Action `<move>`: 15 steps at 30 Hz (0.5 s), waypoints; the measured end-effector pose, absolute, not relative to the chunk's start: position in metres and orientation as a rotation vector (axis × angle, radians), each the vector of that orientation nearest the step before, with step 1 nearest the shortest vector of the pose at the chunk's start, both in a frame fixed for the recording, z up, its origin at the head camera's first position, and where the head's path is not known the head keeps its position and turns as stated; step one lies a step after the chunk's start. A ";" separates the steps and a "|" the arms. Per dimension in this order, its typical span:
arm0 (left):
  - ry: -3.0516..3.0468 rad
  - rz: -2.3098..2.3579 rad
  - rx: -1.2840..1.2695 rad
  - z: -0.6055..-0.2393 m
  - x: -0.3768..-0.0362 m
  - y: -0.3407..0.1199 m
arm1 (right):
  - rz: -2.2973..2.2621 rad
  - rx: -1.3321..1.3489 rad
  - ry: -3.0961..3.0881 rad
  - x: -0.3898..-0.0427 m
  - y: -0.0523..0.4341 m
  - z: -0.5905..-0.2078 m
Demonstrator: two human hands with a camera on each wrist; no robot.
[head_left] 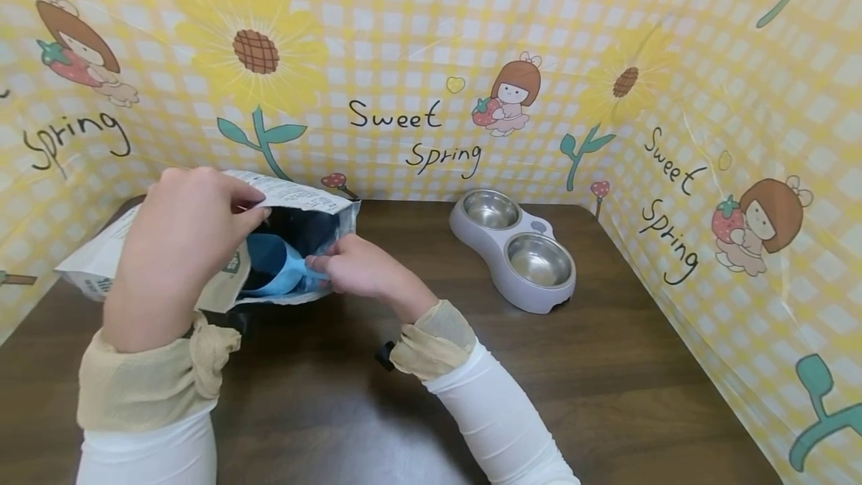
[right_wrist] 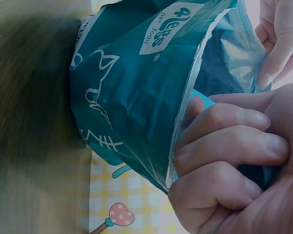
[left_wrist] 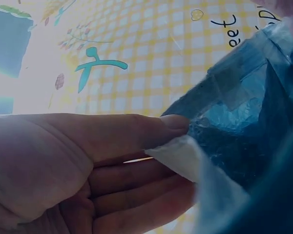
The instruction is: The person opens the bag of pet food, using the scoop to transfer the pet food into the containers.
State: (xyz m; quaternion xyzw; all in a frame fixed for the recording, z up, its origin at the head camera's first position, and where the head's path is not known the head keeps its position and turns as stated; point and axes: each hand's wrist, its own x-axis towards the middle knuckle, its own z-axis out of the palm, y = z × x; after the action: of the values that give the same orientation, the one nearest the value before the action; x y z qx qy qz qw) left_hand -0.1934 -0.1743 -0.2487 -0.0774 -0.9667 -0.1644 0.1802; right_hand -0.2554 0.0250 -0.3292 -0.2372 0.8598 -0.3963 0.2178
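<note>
The 4legs pet food bag (right_wrist: 132,92) sits open on the wooden table (head_left: 310,388), left hand (head_left: 182,234) pinching its rim, right hand (head_left: 364,268) clasping the light-blue scoop (head_left: 286,281) in its mouth. Scooping seems underway (any load is too dark to tell); the double bowl (head_left: 494,247) shows bare steel, apparently unfilled.

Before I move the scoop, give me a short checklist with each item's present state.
1. Bag open at its mouth: ok.
2. Left fingers pinching the bag's edge: ok.
3. Right fingers gripping the scoop by its handle: ok.
4. Scoop clear of the bag: not ok; its cup is in the mouth.
5. Scoop filled: cannot tell; its inside looks dark.
6. Double bowl upright on the table: ok.
</note>
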 end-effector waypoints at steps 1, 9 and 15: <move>-2.735 -0.463 -0.213 -0.249 -0.193 -0.174 | -1.095 -0.658 2.381 -0.255 0.025 -0.329; -2.747 -0.440 -0.203 -0.249 -0.193 -0.174 | -1.092 -0.669 2.368 -0.257 0.027 -0.328; -2.715 -0.443 -0.218 -0.250 -0.195 -0.174 | -1.094 -0.682 2.364 -0.258 0.029 -0.328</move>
State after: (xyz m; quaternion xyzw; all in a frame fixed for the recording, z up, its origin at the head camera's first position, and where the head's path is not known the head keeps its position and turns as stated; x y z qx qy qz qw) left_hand -0.1950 -0.1744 -0.2500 -0.0777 -0.9659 -0.1576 0.1901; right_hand -0.2577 0.0292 -0.3277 -0.2469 0.8559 -0.3962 0.2225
